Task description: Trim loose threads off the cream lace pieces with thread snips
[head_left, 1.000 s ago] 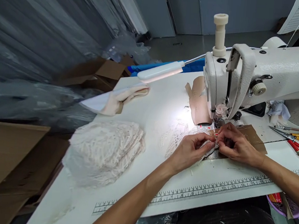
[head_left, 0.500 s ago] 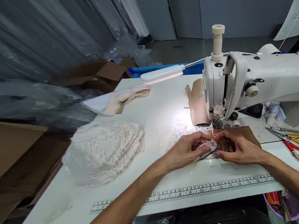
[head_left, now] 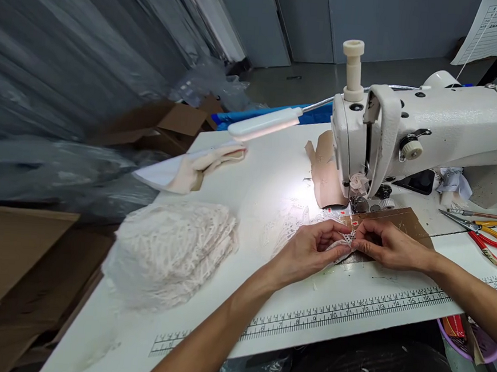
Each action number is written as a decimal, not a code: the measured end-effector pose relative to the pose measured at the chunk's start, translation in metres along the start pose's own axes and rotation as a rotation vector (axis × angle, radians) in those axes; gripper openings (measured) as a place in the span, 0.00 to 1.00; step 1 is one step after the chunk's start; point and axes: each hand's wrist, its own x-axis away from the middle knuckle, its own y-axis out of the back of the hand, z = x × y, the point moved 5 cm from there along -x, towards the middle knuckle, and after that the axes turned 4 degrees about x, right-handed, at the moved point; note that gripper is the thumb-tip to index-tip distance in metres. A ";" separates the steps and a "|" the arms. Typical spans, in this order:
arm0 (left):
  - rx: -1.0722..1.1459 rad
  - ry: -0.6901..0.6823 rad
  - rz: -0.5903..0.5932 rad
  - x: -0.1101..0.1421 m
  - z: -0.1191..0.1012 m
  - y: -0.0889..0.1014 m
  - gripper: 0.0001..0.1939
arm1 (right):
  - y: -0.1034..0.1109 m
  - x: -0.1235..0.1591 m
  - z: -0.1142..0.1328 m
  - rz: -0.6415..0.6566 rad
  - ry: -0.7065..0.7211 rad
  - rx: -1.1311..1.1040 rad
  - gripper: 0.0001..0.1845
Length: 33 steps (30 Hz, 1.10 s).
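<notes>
My left hand (head_left: 312, 249) pinches a piece of white lace fabric (head_left: 338, 251) between thumb and fingers, just in front of the sewing machine (head_left: 350, 142). Close against it, my right hand (head_left: 386, 242) has its thumb and forefinger closed on the right edge of the same lace. More lace spreads to the left of the fingers, under the lamp's bright light. Beneath the hands lies a brown plate (head_left: 409, 224) with small red marks near the needle area. The fingers hide part of the lace.
A pile of lace pieces (head_left: 174, 249) lies at left, with folded cream fabric (head_left: 189, 170) behind it. Beige pieces (head_left: 326, 178) rest beside the machine head. Scissors (head_left: 481, 230) lie at right. A lamp (head_left: 264, 124) overhangs the table, and a printed ruler (head_left: 332, 319) runs along its front.
My right hand has moved slightly left and its fingers have closed onto the lace edge beside my left hand. The view has shifted a little; my left hand keeps its pinch.
</notes>
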 end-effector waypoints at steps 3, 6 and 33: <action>-0.073 -0.003 -0.004 0.000 0.001 0.001 0.14 | -0.002 0.003 0.006 -0.023 0.065 -0.037 0.13; -0.094 -0.004 -0.010 0.000 0.001 0.002 0.13 | -0.001 0.004 0.006 -0.082 0.048 -0.104 0.14; 0.005 -0.037 0.009 -0.001 0.003 -0.003 0.18 | 0.004 0.004 -0.008 -0.079 -0.094 -0.124 0.16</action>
